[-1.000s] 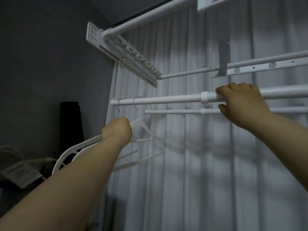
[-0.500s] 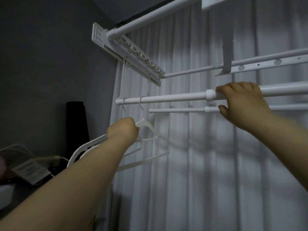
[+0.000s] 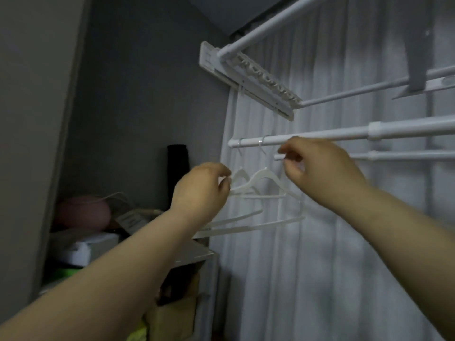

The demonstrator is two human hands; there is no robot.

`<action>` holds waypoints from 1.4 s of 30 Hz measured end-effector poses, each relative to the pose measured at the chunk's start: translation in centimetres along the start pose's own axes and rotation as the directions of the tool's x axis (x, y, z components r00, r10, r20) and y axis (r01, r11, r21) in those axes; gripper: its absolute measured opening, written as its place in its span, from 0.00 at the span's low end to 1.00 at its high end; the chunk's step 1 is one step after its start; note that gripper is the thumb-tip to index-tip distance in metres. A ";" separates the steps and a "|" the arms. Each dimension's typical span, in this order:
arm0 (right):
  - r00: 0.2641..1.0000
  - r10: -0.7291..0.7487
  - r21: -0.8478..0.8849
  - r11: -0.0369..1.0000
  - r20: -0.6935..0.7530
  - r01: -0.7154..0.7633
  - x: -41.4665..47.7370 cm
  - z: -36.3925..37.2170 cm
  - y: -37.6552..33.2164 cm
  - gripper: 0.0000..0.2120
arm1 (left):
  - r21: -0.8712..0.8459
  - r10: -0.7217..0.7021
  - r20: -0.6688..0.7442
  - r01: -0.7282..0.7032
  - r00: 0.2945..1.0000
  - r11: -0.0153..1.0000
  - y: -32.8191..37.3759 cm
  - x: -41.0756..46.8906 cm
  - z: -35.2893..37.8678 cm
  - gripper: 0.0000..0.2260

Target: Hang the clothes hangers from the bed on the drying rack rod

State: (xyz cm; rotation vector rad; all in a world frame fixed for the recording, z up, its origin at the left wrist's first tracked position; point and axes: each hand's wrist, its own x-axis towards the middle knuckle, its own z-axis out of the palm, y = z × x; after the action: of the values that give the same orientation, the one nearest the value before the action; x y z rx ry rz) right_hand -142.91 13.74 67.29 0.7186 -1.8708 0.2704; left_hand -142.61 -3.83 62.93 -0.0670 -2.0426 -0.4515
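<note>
Blurred hooks, covered hanger ends, cropped arms.
Lost behind the left hand: near shoulders of the white hangers, so no telling grip from mere touch. Smeared by motion: two metal hooks on the drying rack rod, shape barely readable. Covered by the right hand: a stretch of the lower rod; unclear whether anything pinched between curled fingertips. Cropped by the right edge: both rods. Cropped by the bottom and sides: both forearms. Too dim to identify: shelf clutter beside a pink lump.

2 white hangers; white rod; plain white curtain; grey wall; black roll; pink cushion.
</note>
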 end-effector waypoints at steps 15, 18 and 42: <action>0.784 -0.551 0.904 0.427 0.286 -0.030 -16.1 -4.3 -37.4 0.07 | 0.204 -0.749 -0.219 0.780 0.625 0.591 -7.4 -44.6 -34.5 0.08; 0.650 -0.702 0.947 0.308 0.291 -0.092 -22.7 -8.5 -46.9 0.13 | 0.293 -0.822 -0.402 0.908 0.403 0.301 -3.2 -56.7 -43.6 0.08; -0.293 -0.954 0.996 0.083 0.068 -0.038 -58.4 -26.7 -99.6 0.14 | -0.075 -0.482 -0.637 0.671 -0.602 -0.738 4.8 -98.5 -69.3 0.16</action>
State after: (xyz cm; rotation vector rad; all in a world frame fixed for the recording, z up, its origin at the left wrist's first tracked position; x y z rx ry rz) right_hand -48.60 -31.44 11.53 3.3093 -1.7599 -0.3653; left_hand -34.58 -9.36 9.68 2.6501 -0.8080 -0.7221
